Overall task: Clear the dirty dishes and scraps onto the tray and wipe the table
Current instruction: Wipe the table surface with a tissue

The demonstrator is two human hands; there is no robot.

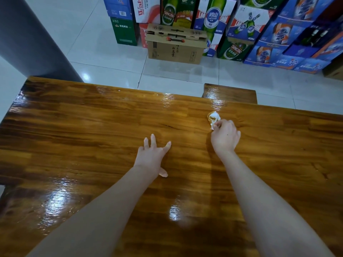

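Note:
A glossy brown wooden table (92,138) fills the lower part of the head view. My right hand (225,137) pinches a crumpled white tissue (214,117), stained brownish, and holds it against the tabletop near the far edge. My left hand (152,156) rests flat on the wood at the middle, fingers spread and straight. No dishes and no tray show in this view.
A wooden bench (230,93) stands beyond the table's far edge at the right. Stacked beer cartons (259,30) and a brown cardboard box (175,43) line the tiled floor behind. A grey pillar (27,38) rises at the far left.

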